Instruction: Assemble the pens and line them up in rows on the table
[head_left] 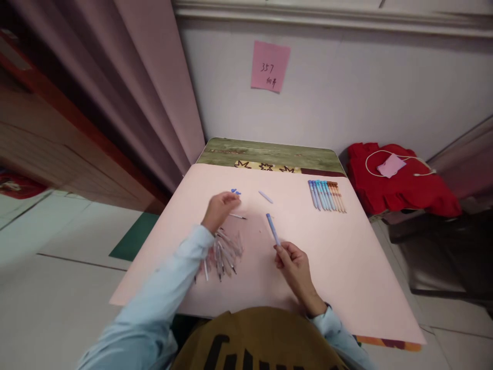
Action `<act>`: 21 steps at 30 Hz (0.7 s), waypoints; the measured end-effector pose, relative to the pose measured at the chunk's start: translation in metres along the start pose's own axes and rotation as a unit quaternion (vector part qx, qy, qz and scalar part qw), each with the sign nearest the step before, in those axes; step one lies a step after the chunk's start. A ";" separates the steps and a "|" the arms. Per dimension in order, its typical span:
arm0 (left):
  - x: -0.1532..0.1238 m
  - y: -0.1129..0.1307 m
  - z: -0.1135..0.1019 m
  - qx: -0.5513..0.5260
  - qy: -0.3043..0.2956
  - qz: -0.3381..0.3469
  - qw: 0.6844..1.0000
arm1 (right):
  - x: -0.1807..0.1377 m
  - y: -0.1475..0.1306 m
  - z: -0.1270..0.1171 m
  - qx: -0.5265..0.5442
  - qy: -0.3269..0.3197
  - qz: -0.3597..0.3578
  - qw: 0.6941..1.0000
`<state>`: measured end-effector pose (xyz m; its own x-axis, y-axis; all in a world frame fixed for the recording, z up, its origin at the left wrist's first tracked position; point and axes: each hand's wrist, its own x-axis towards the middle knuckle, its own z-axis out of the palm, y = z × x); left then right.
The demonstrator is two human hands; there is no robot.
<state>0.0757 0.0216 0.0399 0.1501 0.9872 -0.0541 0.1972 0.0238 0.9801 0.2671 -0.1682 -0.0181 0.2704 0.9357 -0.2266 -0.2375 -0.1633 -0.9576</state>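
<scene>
Between the thumb and fingers of my right hand (295, 262) is a blue pen (272, 228), held tilted with its darker blue end pointing away from me. My left hand (221, 209) hovers over the left part of the table, fingertips drawn together; whatever they may hold is hidden. Just beyond those fingertips lie a few small blue pen parts (236, 192). A pale lavender pen barrel (265, 197) rests between and beyond my hands. Below my left hand spreads a loose pile of thin pen refills (225, 252), and a single refill (238, 216) lies apart beside it.
Several finished-looking pens (327, 196), blue to orange-brown, lie in a row at the far right of the pink-covered table (339, 267). A red cloth-covered stool (419, 192) with a white cable stands to the right. A pink note (270, 67) hangs on the wall; a curtain (165, 92) borders the left.
</scene>
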 end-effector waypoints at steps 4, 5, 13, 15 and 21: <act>0.072 -0.021 -0.026 0.307 0.090 0.003 0.948 | 0.000 0.016 -0.006 0.005 0.045 -0.040 0.998; 0.083 -0.025 -0.027 0.326 0.081 0.003 0.942 | 0.000 0.019 -0.006 0.006 0.045 -0.045 0.998; 0.113 -0.038 -0.005 0.372 0.032 -0.003 0.928 | 0.003 0.025 -0.006 -0.040 0.015 -0.063 0.997; 0.114 -0.034 -0.004 0.370 0.042 -0.004 0.928 | 0.003 0.024 -0.006 -0.040 0.010 -0.065 0.997; 0.066 -0.002 0.000 0.139 0.082 0.032 0.986 | 0.004 0.026 -0.006 -0.017 0.018 -0.065 0.998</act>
<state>0.0853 0.0867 0.0341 0.0169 0.9981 0.0593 0.4543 -0.0605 0.8888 0.2681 -0.1707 -0.0446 0.3312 0.9376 -0.1059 -0.1663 -0.0524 -0.9847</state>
